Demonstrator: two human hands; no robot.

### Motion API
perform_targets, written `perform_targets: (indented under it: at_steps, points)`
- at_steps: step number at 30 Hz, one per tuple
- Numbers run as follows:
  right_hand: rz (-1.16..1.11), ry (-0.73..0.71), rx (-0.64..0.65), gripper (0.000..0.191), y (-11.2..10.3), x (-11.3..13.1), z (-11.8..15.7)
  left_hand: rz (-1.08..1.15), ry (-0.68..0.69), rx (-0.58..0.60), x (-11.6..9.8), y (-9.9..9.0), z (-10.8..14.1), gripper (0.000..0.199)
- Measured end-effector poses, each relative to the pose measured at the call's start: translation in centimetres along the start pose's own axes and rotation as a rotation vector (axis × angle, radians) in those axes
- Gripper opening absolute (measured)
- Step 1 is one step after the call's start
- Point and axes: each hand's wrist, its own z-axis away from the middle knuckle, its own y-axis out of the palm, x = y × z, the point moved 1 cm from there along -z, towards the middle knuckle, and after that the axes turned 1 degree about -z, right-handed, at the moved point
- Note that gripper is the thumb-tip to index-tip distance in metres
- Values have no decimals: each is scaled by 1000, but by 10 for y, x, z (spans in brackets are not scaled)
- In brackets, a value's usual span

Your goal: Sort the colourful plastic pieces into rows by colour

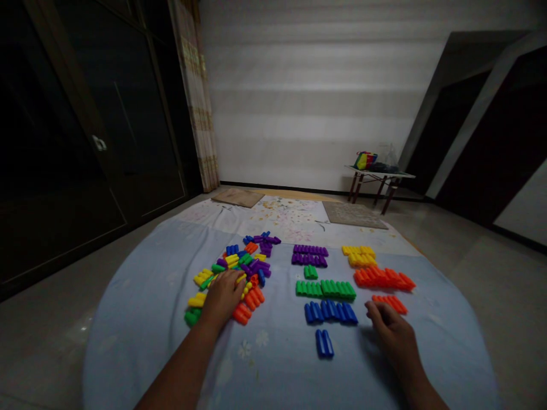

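A mixed pile of small plastic tube-shaped pieces (233, 261) in several colours lies on the left of the cloth. My left hand (222, 293) rests over the front of this pile, its fingers curled down among yellow and orange pieces; what they grip is hidden. My right hand (393, 327) hovers at the right with its fingers curled in and nothing visible in them. Just behind it is a short row of orange pieces (390, 303). To its left are a row of blue pieces (331, 312) and a nearer blue pair (325, 344).
Sorted rows stand farther back: green pieces (325, 288), purple pieces (310, 255), yellow pieces (359, 255) and a longer orange group (383, 278). Two flat boards, left (238, 197) and right (354, 214), lie at the far edge. A side table (380, 171) holds bags.
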Motion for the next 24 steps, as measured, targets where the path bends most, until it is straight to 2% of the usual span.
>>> perform_targets:
  at_steps: [3, 6, 12, 17, 20, 24]
  points:
    - [3, -5, 10, 38, 0, -1, 0, 35, 16, 36, -8, 2, 2, 28]
    - [5, -22, 13, 37, 0, -1, 0, 90, -17, 36, -7, -1, 1, 29]
    - [-8, -36, 12, 37, 1, -1, -1, 259, -153, -87, -3, -5, -4, 42]
    - [-10, 0, 12, 38, 2, -6, -4, 490, -218, -152, -12, -6, -5, 45]
    - [-24, -13, 18, 38, 3, -6, -4, 460, -177, -140, -26, -5, -1, 42]
    - [-47, -52, 18, 37, 2, 1, -2, 327, -99, -24, -51, 2, 9, 40]
